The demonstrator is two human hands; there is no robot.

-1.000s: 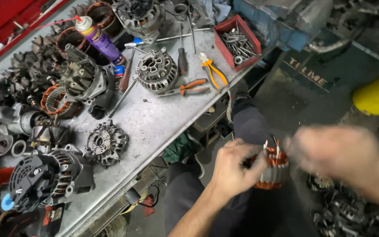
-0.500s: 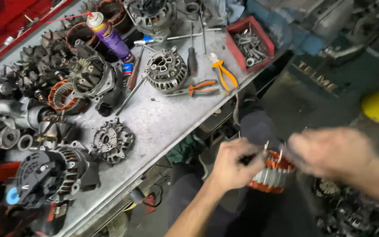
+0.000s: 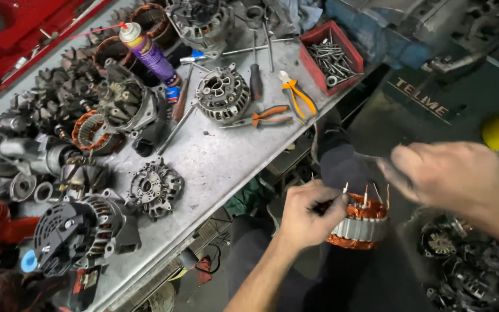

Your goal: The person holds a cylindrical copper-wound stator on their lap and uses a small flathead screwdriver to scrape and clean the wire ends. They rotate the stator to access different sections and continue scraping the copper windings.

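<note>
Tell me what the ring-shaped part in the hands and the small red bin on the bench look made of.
Ring-shaped part: looks like copper windings, orange-brown and glossy, around a grey ribbed metal band, probably steel; thin wire leads stick up. The left hand holds it. Red bin: likely plastic or painted metal, matte red walls; it holds silvery metal fasteners.

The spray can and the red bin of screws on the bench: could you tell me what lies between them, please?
In the head view, between the spray can and the red bin lie a round alternator housing, a dark-handled screwdriver and a long blue-handled tool.
</note>
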